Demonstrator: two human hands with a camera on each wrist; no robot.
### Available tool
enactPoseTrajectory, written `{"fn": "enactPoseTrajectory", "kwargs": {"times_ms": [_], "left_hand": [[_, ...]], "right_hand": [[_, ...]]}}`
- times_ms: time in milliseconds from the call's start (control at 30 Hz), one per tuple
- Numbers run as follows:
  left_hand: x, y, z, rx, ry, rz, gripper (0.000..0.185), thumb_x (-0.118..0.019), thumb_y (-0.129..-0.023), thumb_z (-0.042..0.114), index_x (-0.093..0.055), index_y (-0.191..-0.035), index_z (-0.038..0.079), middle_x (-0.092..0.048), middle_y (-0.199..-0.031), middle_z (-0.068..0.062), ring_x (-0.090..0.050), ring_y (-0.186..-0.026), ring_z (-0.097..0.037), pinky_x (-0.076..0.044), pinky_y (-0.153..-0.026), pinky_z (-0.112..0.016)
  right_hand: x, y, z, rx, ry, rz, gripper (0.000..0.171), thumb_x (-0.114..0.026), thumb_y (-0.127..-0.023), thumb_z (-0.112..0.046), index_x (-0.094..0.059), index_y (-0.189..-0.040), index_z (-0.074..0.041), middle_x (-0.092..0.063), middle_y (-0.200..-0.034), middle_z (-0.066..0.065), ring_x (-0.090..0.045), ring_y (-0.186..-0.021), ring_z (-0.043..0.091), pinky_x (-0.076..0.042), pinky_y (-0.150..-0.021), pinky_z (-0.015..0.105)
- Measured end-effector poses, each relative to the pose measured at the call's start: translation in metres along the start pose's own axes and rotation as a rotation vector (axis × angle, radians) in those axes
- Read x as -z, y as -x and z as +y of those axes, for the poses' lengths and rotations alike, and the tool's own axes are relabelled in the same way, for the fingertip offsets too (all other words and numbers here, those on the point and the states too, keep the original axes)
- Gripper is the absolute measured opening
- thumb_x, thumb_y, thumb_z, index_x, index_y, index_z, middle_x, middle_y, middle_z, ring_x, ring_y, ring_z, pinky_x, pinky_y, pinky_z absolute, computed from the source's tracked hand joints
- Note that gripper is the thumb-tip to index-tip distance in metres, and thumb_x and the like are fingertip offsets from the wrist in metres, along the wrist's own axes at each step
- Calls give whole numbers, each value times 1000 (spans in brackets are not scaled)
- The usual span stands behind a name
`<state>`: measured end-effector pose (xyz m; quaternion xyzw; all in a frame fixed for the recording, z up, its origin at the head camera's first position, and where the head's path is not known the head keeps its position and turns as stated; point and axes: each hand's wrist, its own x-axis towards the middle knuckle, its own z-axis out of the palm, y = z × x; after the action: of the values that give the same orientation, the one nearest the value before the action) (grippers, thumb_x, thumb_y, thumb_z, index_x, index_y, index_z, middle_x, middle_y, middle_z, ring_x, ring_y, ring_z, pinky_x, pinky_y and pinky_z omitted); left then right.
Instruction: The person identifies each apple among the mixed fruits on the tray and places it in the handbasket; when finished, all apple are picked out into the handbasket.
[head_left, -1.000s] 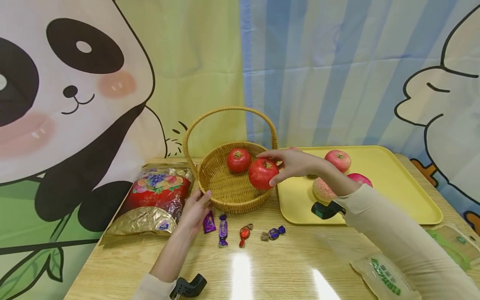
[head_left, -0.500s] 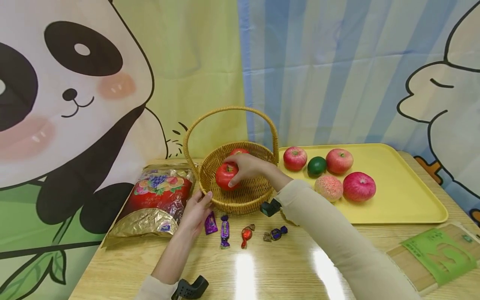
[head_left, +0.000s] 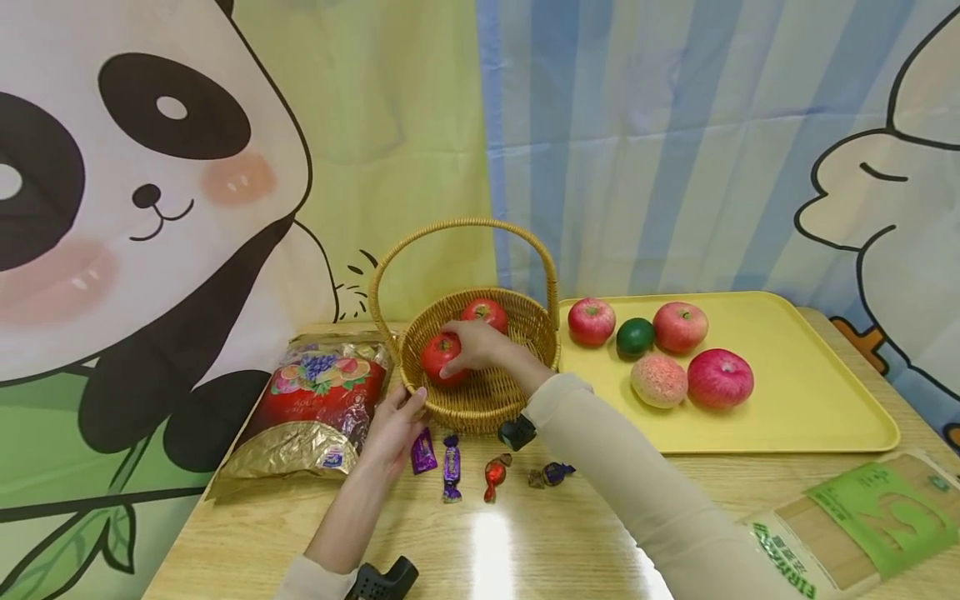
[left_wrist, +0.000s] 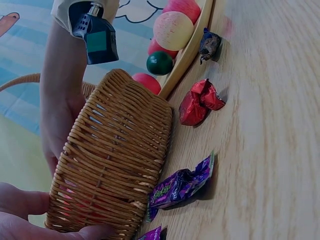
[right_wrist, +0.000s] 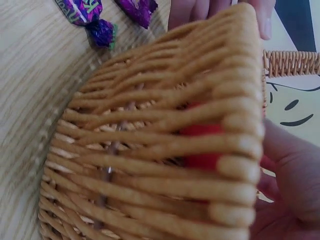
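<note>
With my left hand gripping the basket by its rim, my right hand clasps the nearer red apple inside; this appears the placing step, next likely requiring finger release.

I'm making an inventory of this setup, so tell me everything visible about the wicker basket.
The wicker basket is golden-brown, woven from what looks like cane, with a rounded open bowl and one tall arched handle. It stands upright on the wooden table, beside the yellow tray. One red apple lies inside; the right hand grips a second apple there. The left hand holds its rim.
</note>
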<state>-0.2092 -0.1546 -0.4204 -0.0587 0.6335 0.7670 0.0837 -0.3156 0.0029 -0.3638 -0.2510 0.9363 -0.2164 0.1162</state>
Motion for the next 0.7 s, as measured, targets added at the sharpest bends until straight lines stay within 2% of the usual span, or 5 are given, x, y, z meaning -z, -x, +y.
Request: {"fn": "enactPoseTrajectory", "kwargs": {"times_ms": [267, 467, 567, 700], "left_hand": [[-1, 1, -1, -2, -4, 17, 57, -42, -105, 17, -18, -154, 3, -26, -157, -18, -30, -144, -34, -25, -122, -46], [0, 1, -2, -5, -2, 17, 55, -40, -105, 16, -19, -154, 3, -27, -157, -17, -31, -144, -32, -26, -122, -45], [0, 2, -2, -4, -3, 15, 56, -41, -105, 17, -19, -154, 3, -27, -157, -17, -31, -144, -32, -27, -122, -45], [-1, 1, -2, -12, 13, 14, 55, -40, -105, 14, -19, -153, 0, -29, -155, -20, -32, -143, -35, -28, -122, -45]], "right_hand": [[-2, 0, 2, -17, 8, 73, 50, -67, -92, -13, -51, -139, -10, -59, -135, 11, -56, -124, 28, -50, -105, 41], [-2, 4, 11, 43, 16, 96, 47, -68, -91, -15, -54, -136, -9, -65, -123, 14, -62, -111, 26, -55, -94, 39], [6, 11, 18, 75, -9, 87, 48, -68, -91, -17, -54, -136, -8, -64, -127, 14, -62, -114, 28, -54, -97, 41], [27, 25, 29, 130, -44, 54, 48, -68, -92, -20, -55, -136, -7, -61, -133, 13, -61, -118, 29, -53, -102, 41]]}}
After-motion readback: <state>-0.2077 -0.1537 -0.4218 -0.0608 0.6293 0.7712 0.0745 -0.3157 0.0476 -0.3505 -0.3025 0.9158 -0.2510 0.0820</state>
